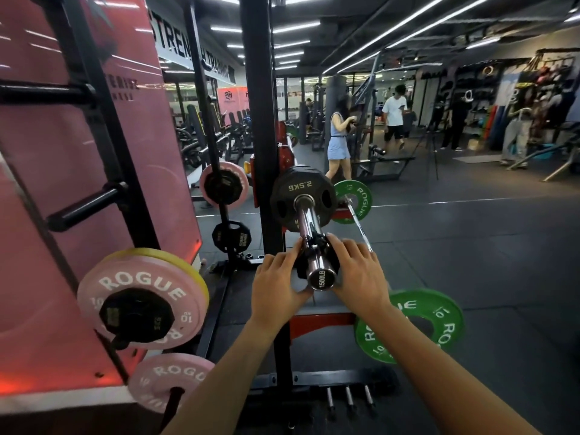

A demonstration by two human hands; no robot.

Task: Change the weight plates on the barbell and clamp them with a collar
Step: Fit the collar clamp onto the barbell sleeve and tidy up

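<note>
Both hands, left hand (277,285) and right hand (356,271), grip a black collar (315,251) from either side near the end of the bar (310,235), well apart from the small black plate (299,196) farther up, while a green plate (411,324) lies on the floor beside the rack (260,120)

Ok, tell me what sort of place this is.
A gym's strength-training area: a barbell sleeve loaded with a 2.5 kg plate, pink Rogue plates stored on a rack, and weight machines behind.

Black 2.5KG plate (299,199) on chrome barbell sleeve (309,229); black collar (317,249) near its end
</note>
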